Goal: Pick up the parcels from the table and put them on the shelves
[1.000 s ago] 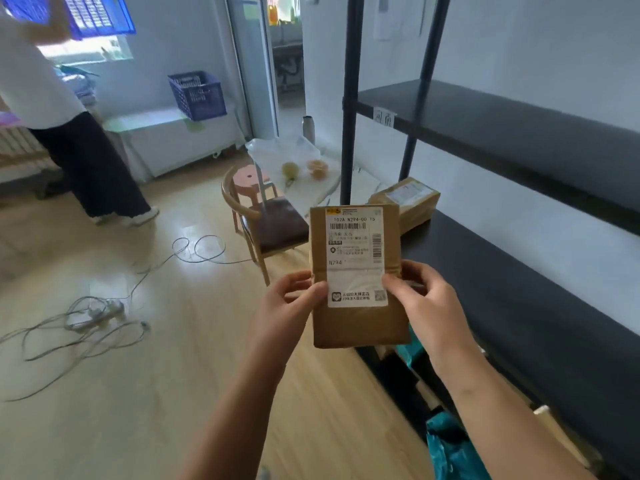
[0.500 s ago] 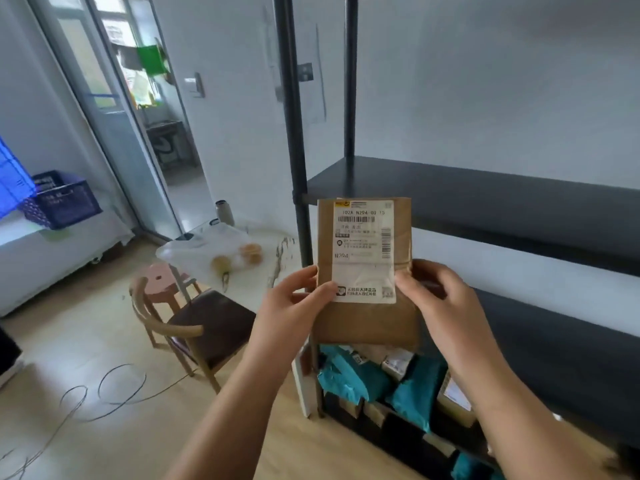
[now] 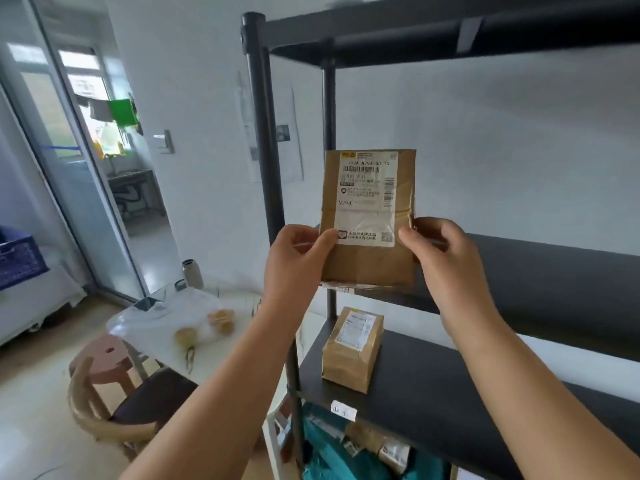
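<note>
I hold a flat brown parcel with a white shipping label upright in front of me, label facing me. My left hand pinches its lower left edge and my right hand grips its lower right edge. Its bottom edge hangs level with the front lip of a black metal shelf, at that shelf's left end. One shelf lower lies another brown parcel with a label on top. Teal and brown parcels fill the bottom level.
The rack's black upright post stands just left of the held parcel, and a top shelf spans above. A white table with food and a flask, a wooden chair and a pink stool stand at the lower left.
My view has swung up and right toward the rack. Both hands have lifted the parcel higher, up to the middle shelf's front edge. The parcel on the lower shelf has come into sight.
</note>
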Demonstrator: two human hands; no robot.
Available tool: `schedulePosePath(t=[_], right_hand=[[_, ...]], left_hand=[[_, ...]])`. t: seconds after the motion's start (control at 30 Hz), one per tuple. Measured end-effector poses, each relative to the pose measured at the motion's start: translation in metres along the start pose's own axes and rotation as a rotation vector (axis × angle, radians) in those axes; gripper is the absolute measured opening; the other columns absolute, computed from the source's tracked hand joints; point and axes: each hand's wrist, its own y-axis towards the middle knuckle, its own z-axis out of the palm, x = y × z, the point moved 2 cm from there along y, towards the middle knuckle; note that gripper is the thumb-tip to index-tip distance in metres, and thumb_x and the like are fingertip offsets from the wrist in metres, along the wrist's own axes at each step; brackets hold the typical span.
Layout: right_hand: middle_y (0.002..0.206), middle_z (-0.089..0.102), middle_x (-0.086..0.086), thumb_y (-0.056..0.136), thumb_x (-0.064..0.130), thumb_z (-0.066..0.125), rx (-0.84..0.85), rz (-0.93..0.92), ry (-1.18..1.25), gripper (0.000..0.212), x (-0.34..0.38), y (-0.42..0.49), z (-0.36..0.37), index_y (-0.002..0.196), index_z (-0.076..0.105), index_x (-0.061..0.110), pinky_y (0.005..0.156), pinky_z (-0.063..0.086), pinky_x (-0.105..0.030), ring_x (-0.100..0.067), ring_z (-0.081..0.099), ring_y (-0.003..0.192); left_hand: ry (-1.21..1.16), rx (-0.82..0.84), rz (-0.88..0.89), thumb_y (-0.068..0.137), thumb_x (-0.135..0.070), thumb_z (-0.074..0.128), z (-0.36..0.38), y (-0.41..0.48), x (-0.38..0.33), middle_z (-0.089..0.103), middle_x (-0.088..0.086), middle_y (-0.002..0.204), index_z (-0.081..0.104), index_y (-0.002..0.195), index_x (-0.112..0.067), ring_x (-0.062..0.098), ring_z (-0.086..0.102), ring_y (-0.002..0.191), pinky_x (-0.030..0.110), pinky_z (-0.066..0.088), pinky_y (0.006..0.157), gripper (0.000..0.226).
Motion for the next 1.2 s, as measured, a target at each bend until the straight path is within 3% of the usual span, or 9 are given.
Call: schedulePosePath(t=[0.1, 0.23, 0.37, 0.57, 0.73, 0.93, 1.1, 1.2], right_hand=[[0.105, 0.067, 0.012, 0.090, 0.036, 0.064, -0.010, -0.009, -0.003, 0.029, -0.001, 0.029, 0.011, 0.117, 0.062, 0.025, 0.067, 0.048, -0.018, -0.004, 0.063, 0.097], [0.113, 0.064, 0.009, 0.092, 0.039, 0.062, -0.012, 0.015, -0.008, 0.039, -0.007, 0.056, 0.027, 0.127, 0.059, 0.023, 0.065, 0.044, -0.017, -0.007, 0.062, 0.098], [0.122, 0.063, 0.005, 0.091, 0.044, 0.061, -0.036, 0.036, -0.054, 0.047, -0.016, 0.077, 0.040, 0.132, 0.057, 0.021, 0.067, 0.043, -0.018, -0.013, 0.060, 0.108], [0.125, 0.062, 0.006, 0.092, 0.052, 0.055, -0.034, 0.087, -0.143, 0.052, -0.031, 0.090, 0.059, 0.137, 0.054, 0.025, 0.068, 0.043, -0.021, -0.013, 0.058, 0.108], [0.134, 0.060, 0.002, 0.098, 0.049, 0.047, -0.053, 0.120, -0.215, 0.050, -0.042, 0.097, 0.070, 0.141, 0.051, 0.025, 0.066, 0.038, -0.018, -0.008, 0.051, 0.104], [0.144, 0.054, -0.001, 0.099, 0.051, 0.041, -0.084, 0.143, -0.322, 0.055, -0.041, 0.100, 0.078, 0.147, 0.046, 0.023, 0.083, 0.038, -0.026, -0.022, 0.051, 0.128], [0.141, 0.057, -0.002, 0.099, 0.054, 0.038, -0.094, 0.153, -0.415, 0.058, -0.039, 0.100, 0.079, 0.144, 0.048, 0.018, 0.083, 0.041, -0.028, -0.023, 0.054, 0.126], [0.152, 0.045, -0.005, 0.096, 0.064, 0.029, -0.114, 0.168, -0.437, 0.072, -0.040, 0.092, 0.078, 0.150, 0.039, 0.018, 0.102, 0.039, -0.039, -0.026, 0.045, 0.136]], left_hand=[[-0.034, 0.029, 0.020, 0.092, -0.034, 0.066, 0.007, 0.029, -0.002, 0.071, -0.003, 0.104, 0.066, 0.116, -0.017, 0.011, 0.067, 0.095, 0.015, 0.051, 0.065, 0.030], [-0.066, 0.070, 0.017, 0.093, -0.033, 0.064, 0.013, 0.058, 0.000, 0.070, -0.007, 0.103, 0.066, 0.124, -0.019, 0.005, 0.065, 0.091, 0.010, 0.049, 0.064, 0.034], [-0.069, 0.127, -0.007, 0.093, -0.036, 0.063, 0.024, 0.082, 0.006, 0.070, -0.001, 0.118, 0.062, 0.131, -0.018, 0.016, 0.066, 0.106, 0.027, 0.054, 0.089, 0.043], [-0.050, 0.203, -0.051, 0.097, -0.039, 0.055, 0.035, 0.113, 0.024, 0.068, 0.002, 0.123, 0.058, 0.136, -0.018, 0.020, 0.065, 0.110, 0.026, 0.053, 0.084, 0.044], [0.034, 0.241, -0.049, 0.094, -0.054, 0.050, 0.042, 0.127, 0.040, 0.068, 0.002, 0.125, 0.054, 0.139, -0.023, 0.023, 0.064, 0.112, 0.046, 0.053, 0.097, 0.055], [0.117, 0.246, 0.003, 0.098, -0.051, 0.045, 0.047, 0.138, 0.045, 0.067, 0.004, 0.128, 0.051, 0.141, -0.020, 0.025, 0.063, 0.112, 0.035, 0.052, 0.085, 0.053], [0.185, 0.257, 0.044, 0.101, -0.052, 0.036, 0.047, 0.137, 0.044, 0.062, 0.007, 0.135, 0.045, 0.146, -0.018, 0.028, 0.062, 0.118, 0.043, 0.054, 0.092, 0.057], [0.186, 0.255, 0.065, 0.102, -0.051, 0.033, 0.038, 0.129, 0.042, 0.049, 0.008, 0.148, 0.035, 0.150, -0.018, 0.030, 0.054, 0.128, 0.039, 0.049, 0.096, 0.059]])
